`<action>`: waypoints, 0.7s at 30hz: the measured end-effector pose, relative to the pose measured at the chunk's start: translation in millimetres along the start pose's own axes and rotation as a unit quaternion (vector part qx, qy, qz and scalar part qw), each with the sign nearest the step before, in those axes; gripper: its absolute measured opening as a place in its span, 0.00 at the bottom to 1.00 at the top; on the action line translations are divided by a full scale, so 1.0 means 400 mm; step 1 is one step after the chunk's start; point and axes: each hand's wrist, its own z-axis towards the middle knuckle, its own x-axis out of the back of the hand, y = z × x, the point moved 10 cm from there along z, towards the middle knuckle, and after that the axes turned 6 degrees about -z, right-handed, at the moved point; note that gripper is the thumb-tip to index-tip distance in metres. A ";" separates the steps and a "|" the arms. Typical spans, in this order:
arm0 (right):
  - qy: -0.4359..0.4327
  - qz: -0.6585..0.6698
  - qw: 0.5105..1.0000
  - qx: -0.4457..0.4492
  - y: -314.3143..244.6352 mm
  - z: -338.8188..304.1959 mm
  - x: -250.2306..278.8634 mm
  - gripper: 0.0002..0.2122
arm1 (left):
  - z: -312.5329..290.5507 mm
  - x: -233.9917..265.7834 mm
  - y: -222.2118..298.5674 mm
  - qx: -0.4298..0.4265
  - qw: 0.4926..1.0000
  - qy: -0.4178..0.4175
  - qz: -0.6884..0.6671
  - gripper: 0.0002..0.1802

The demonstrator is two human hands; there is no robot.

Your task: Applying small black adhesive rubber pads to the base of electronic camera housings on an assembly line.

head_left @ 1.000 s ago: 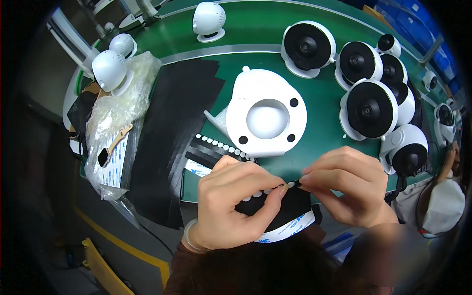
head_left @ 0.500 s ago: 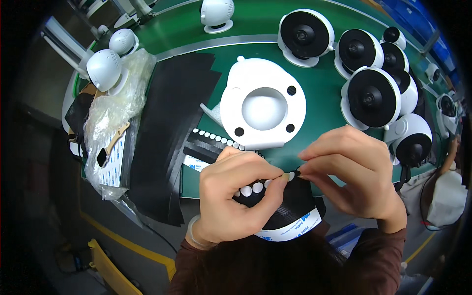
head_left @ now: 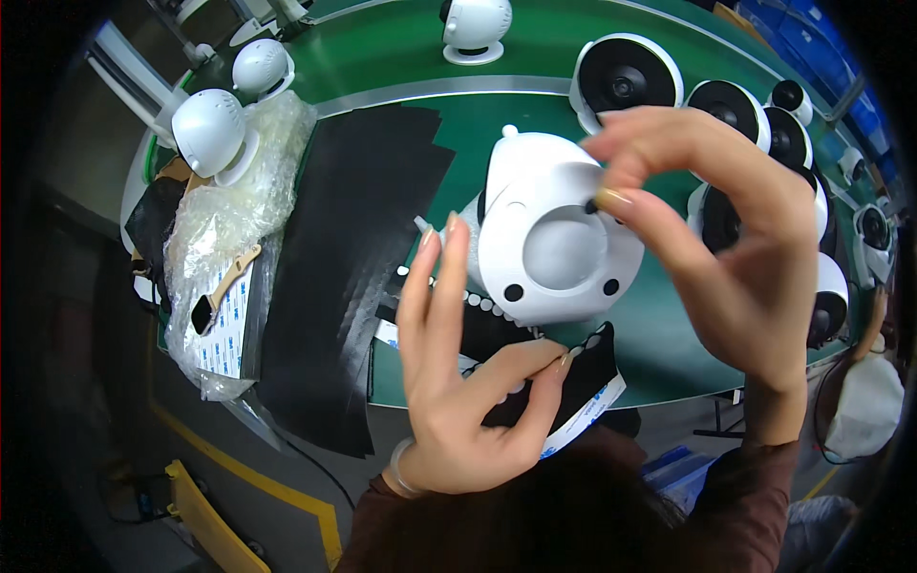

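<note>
- While our left hand (head_left: 463,411) pinches the dotted black sheet (head_left: 589,380) at lower centre, our right hand (head_left: 731,220) curls over the white housing (head_left: 564,250) mid-frame.
- Black dot (head_left: 591,205) at right thumb tip; whether fingers grip it, we cannot tell.

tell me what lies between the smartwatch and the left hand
In the head view: mainly black sheets, plus some clear plastic wrap and green tabletop.

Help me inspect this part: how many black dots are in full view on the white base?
2 on the white base: a lower left dot and a lower right dot. More may be hidden at the right hand, where a dark spot also shows.
</note>
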 end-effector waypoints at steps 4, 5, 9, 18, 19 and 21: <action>-0.052 0.003 0.997 -0.048 0.009 0.034 -0.074 0.03 | -0.004 -0.019 -0.011 -0.001 1.000 0.001 -0.026 0.05; -0.056 0.027 0.996 -0.068 0.019 0.036 -0.082 0.03 | -0.002 -0.021 -0.009 -0.008 0.999 0.005 -0.033 0.05; -0.077 0.034 0.996 -0.037 0.001 0.037 -0.095 0.03 | 0.004 -0.019 -0.012 -0.019 0.999 0.004 -0.045 0.05; -0.088 -0.006 0.993 -0.074 0.004 0.036 -0.099 0.03 | 0.007 -0.010 -0.028 -0.028 0.995 0.002 -0.095 0.03; -0.090 -0.006 0.993 -0.074 0.004 0.037 -0.102 0.03 | 0.007 -0.009 -0.029 -0.032 0.994 0.007 -0.106 0.03; -0.086 -0.016 0.995 -0.057 -0.001 0.039 -0.103 0.04 | 0.008 -0.010 -0.032 -0.030 0.993 0.008 -0.113 0.03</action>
